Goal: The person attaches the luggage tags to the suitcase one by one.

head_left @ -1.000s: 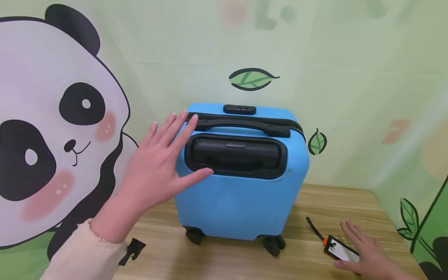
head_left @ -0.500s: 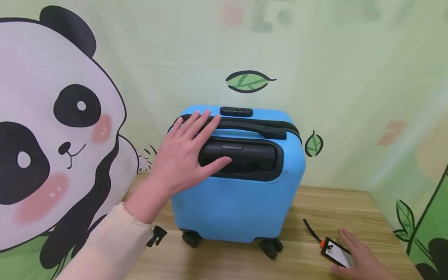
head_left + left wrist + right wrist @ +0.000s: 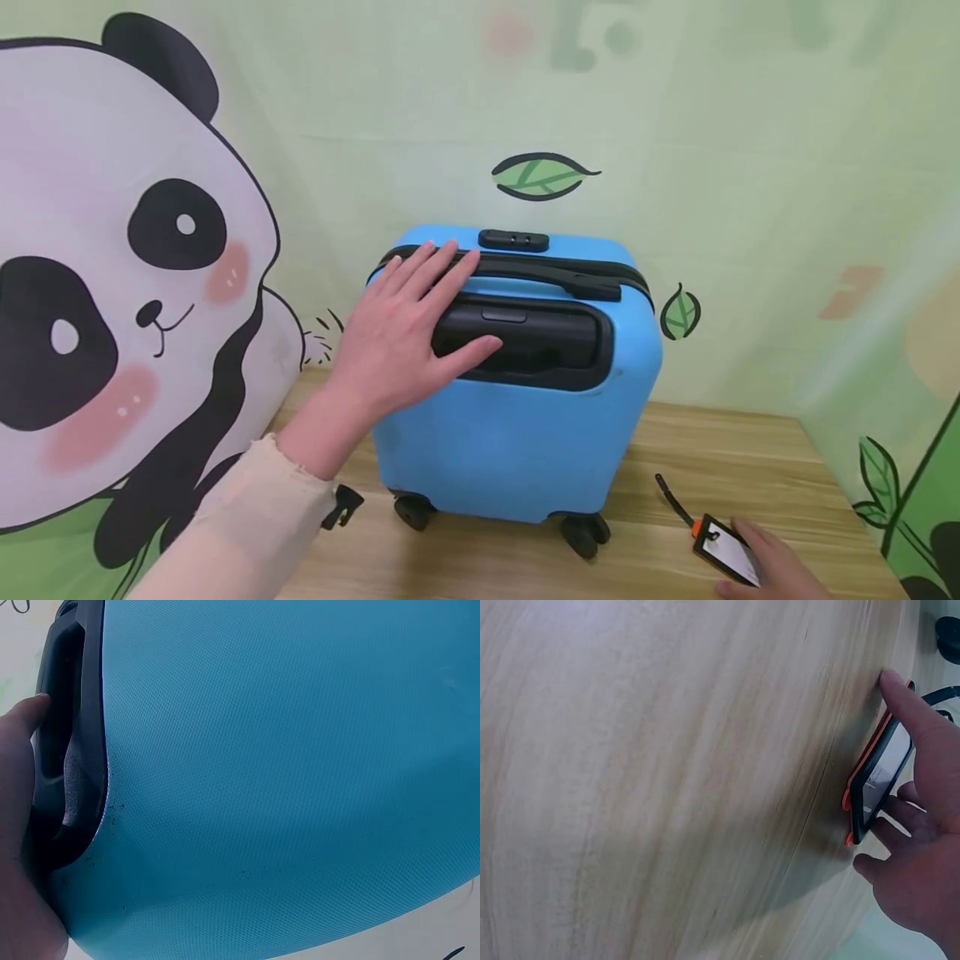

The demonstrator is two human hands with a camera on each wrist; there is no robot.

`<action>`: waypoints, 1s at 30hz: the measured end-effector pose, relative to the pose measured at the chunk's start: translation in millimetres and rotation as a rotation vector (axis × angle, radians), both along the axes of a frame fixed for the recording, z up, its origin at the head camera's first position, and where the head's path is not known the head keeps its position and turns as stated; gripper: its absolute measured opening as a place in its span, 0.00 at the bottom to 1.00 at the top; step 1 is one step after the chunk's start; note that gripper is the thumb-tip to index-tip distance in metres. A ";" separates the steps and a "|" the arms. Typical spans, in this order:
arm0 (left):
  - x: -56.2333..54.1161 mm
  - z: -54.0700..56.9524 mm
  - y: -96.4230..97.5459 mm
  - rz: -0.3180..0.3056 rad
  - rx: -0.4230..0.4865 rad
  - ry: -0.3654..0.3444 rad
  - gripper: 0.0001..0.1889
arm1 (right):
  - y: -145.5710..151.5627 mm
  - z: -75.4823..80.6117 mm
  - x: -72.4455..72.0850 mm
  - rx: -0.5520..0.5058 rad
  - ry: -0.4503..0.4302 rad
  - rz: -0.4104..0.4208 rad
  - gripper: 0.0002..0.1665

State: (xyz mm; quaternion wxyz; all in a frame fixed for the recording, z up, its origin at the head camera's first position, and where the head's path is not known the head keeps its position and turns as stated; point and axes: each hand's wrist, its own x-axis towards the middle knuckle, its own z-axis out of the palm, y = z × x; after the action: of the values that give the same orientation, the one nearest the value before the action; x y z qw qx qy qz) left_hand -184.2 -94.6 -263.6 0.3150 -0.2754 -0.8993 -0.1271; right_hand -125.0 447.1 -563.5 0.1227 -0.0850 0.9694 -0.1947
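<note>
A blue suitcase (image 3: 502, 442) stands upright on its wheels, its black top carry handle (image 3: 547, 271) and recessed pull handle (image 3: 555, 333) facing up and forward. My left hand (image 3: 393, 333) rests on its upper left, fingers straight over the carry handle's end, thumb across the recess. The left wrist view has the thumb beside the pull handle (image 3: 90, 742). At the lower right, a luggage tag (image 3: 727, 548) with a white label, black frame and orange edge lies on the wood surface. My right hand (image 3: 776, 562) holds the tag by its sides, thumb and fingers round it (image 3: 922, 802).
The tag's black strap (image 3: 675, 500) trails toward the suitcase. A small black buckle (image 3: 345, 504) shows beside the left sleeve. The wooden tabletop (image 3: 720, 442) meets a green cloth backdrop with a printed panda (image 3: 180, 333) at left and leaves.
My left hand has moved right and come down onto the suitcase top, then stayed there. The right hand's fingers have drawn in around the luggage tag, which has barely moved.
</note>
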 end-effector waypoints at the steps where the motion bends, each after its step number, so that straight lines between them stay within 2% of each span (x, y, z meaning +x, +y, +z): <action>1: 0.0 0.0 -0.1 0.000 0.001 -0.001 0.47 | -1.2 1.0 0.0 0.010 -0.002 -0.009 0.55; 7: 0.4 0.1 -1.0 0.000 0.002 0.003 0.47 | -10.1 6.4 0.4 0.063 0.018 -0.051 0.48; 15: 0.5 -1.2 -0.8 0.004 0.010 0.006 0.47 | -19.5 12.5 0.1 0.094 -0.029 -0.130 0.50; 23: 0.1 -2.3 0.4 0.001 0.017 0.006 0.47 | -24.1 13.0 4.8 0.050 0.026 -0.142 0.44; 30: -0.2 -2.5 0.4 0.008 0.009 -0.005 0.47 | -34.7 18.5 5.4 -0.054 -0.050 -0.271 0.50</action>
State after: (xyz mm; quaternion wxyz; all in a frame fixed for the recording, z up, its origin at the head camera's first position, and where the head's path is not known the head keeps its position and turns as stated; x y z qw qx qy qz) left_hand -184.4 -94.2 -266.1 0.3147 -0.2700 -0.9006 -0.1302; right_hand -119.6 412.4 -545.0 0.1170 0.0485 0.9631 -0.2373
